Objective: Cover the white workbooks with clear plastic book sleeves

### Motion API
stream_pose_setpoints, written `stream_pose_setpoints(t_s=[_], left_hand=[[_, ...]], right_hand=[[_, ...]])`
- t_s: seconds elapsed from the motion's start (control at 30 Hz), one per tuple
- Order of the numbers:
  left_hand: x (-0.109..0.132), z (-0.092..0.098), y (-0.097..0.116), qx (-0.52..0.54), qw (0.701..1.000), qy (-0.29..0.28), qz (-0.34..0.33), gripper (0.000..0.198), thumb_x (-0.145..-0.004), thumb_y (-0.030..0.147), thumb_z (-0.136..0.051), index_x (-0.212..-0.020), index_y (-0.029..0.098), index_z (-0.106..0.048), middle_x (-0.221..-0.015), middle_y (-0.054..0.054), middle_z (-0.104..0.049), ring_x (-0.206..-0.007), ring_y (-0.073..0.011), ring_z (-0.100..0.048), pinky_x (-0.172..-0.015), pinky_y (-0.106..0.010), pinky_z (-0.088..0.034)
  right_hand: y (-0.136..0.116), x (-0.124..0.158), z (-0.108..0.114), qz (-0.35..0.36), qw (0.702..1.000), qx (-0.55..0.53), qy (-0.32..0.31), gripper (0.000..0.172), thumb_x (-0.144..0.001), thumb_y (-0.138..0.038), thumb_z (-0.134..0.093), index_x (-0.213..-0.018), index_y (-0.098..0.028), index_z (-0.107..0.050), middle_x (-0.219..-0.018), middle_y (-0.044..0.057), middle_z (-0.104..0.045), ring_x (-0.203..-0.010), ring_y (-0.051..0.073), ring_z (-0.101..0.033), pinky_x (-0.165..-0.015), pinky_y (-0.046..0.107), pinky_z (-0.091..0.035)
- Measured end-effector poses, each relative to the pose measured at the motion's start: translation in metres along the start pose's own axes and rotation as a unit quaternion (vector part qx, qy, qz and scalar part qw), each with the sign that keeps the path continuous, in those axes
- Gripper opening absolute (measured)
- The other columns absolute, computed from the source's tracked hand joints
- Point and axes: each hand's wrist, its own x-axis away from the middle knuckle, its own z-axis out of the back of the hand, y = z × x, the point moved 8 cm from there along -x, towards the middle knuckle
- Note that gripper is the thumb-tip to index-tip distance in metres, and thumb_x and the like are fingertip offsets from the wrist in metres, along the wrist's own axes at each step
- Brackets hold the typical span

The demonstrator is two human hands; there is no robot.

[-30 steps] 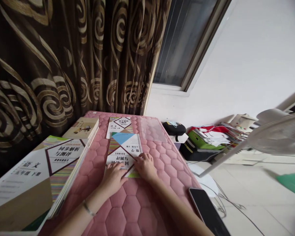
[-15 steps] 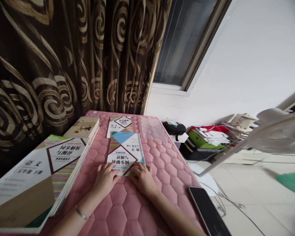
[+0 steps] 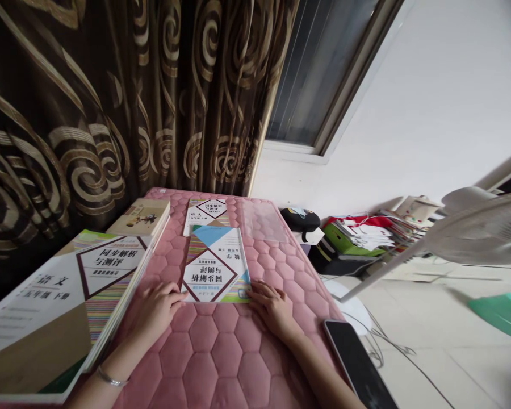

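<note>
A workbook (image 3: 215,264) with a white, blue and striped cover lies upside down to me on the pink quilted mat (image 3: 215,346). My left hand (image 3: 155,309) rests flat on the mat, its fingertips at the workbook's lower left corner. My right hand (image 3: 275,309) lies palm down just beyond the lower right corner, touching the mat. Neither hand grips anything. A thin bracelet (image 3: 109,377) circles my left wrist.
A thick stack of workbooks (image 3: 68,301) and a smaller book pile (image 3: 140,218) lie left. A similar workbook (image 3: 206,213) and clear plastic sleeve (image 3: 262,221) lie beyond. A black phone (image 3: 357,363) sits right. A white fan (image 3: 481,233) stands right.
My hands have slid off the workbook's lower edge and moved apart to either side of it. The workbook now lies a little further from me.
</note>
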Motion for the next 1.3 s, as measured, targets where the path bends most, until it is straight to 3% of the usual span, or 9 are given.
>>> stream_pose_setpoints(t_s=[0.17,0.3,0.5,0.63,0.8,1.07,1.3], left_hand=[[0.002,0.001,0.0,-0.004,1.0,-0.014,0.011,0.03,-0.092,0.02,-0.05,-0.102,0.035,-0.074,-0.101,-0.001,-0.068,-0.097,-0.0179,-0.059,-0.081,-0.034,-0.038],[0.005,0.007,0.013,-0.026,0.999,-0.005,0.03,0.035,-0.09,0.015,-0.049,-0.108,0.035,-0.072,-0.111,-0.003,-0.066,-0.107,-0.0221,-0.056,-0.088,-0.04,-0.038],[-0.009,-0.007,0.067,0.011,1.0,0.001,-0.011,0.021,-0.086,0.019,-0.059,-0.102,0.028,-0.071,-0.118,-0.007,-0.063,-0.113,-0.0255,-0.052,-0.095,-0.046,-0.036],[-0.019,-0.02,0.082,0.022,1.0,0.01,-0.009,0.023,-0.088,0.013,-0.053,-0.095,0.026,-0.071,-0.109,-0.005,-0.065,-0.108,-0.0236,-0.055,-0.096,-0.047,-0.034],[-0.019,-0.016,0.068,0.032,0.999,0.02,0.007,0.018,-0.088,0.018,-0.057,-0.092,0.027,-0.072,-0.108,-0.004,-0.066,-0.107,-0.0232,-0.055,-0.094,-0.046,-0.034],[0.002,0.005,0.014,-0.024,0.999,0.008,0.033,0.023,-0.091,0.022,-0.054,-0.1,0.029,-0.073,-0.106,-0.003,-0.069,-0.102,-0.0219,-0.058,-0.089,-0.041,-0.035],[0.005,0.004,0.004,-0.019,1.0,0.002,0.023,0.026,-0.093,0.022,-0.051,-0.099,0.031,-0.075,-0.102,-0.001,-0.071,-0.099,-0.0189,-0.059,-0.083,-0.037,-0.036]], right_hand=[[0.001,0.001,0.001,-0.005,1.0,0.002,-0.011,0.033,-0.093,-0.027,-0.054,-0.122,-0.033,-0.067,-0.141,0.007,-0.056,-0.133,0.027,-0.047,-0.104,0.048,-0.035],[-0.008,0.001,0.007,-0.014,1.0,0.002,-0.009,0.033,-0.092,-0.028,-0.056,-0.123,-0.032,-0.066,-0.145,0.007,-0.052,-0.136,0.028,-0.041,-0.105,0.049,-0.034],[-0.066,-0.016,0.001,0.019,1.0,-0.018,0.011,0.032,-0.085,-0.039,-0.069,-0.115,-0.028,-0.068,-0.146,0.007,-0.05,-0.138,0.033,-0.036,-0.107,0.051,-0.032],[-0.089,-0.031,-0.012,0.026,0.999,-0.031,0.018,0.024,-0.09,-0.038,-0.064,-0.111,-0.027,-0.069,-0.142,0.007,-0.054,-0.136,0.03,-0.039,-0.107,0.05,-0.032],[-0.072,-0.028,-0.011,0.007,0.999,-0.049,0.015,0.022,-0.089,-0.033,-0.066,-0.111,-0.031,-0.07,-0.14,0.006,-0.056,-0.134,0.029,-0.041,-0.104,0.048,-0.034],[-0.009,-0.001,0.01,-0.038,0.999,-0.031,0.011,0.026,-0.094,-0.027,-0.055,-0.115,-0.031,-0.07,-0.137,0.006,-0.059,-0.13,0.026,-0.046,-0.101,0.046,-0.036],[-0.001,0.003,0.006,-0.024,0.999,-0.043,-0.006,0.033,-0.094,-0.027,-0.053,-0.122,-0.034,-0.067,-0.139,0.005,-0.056,-0.13,0.025,-0.047,-0.104,0.047,-0.035]])
